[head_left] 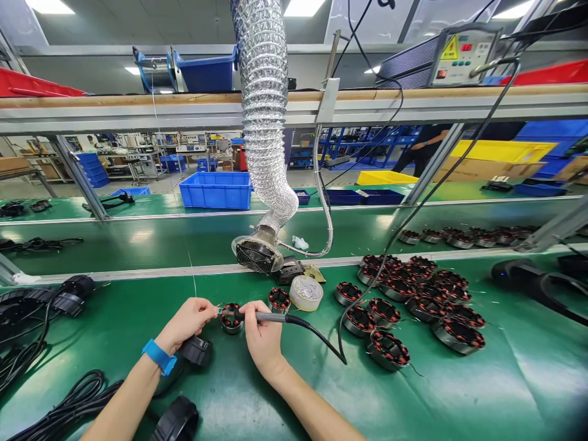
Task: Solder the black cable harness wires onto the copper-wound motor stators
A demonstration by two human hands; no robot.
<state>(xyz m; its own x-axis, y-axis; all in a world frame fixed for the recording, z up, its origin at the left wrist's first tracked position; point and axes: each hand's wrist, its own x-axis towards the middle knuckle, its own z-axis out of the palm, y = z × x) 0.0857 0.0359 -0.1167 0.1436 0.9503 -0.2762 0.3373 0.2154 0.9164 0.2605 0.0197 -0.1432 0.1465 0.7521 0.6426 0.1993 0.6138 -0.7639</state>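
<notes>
My right hand (261, 337) grips a soldering iron (272, 317), its tip pointing left over a motor stator (232, 321) with orange-red windings. Pinched at that stator's left edge are the fingers of my left hand (190, 321), closed on thin wires (220, 311); their ends are too small to make out. A blue band (158, 357) circles the left wrist. Below that hand lies a black plastic housing (197, 351) with a cable. Behind my right hand stand another stator (279, 299) and a round tub (306, 293) of whitish material.
A fume fan (258, 251) on a silver duct (263, 92) hangs above the work. Many stators (427, 297) sit at the right. Black cables (68, 407) lie at the left. The iron's cord (362, 294) loops across the right side. A thin solder strand (189, 257) hangs near my left hand.
</notes>
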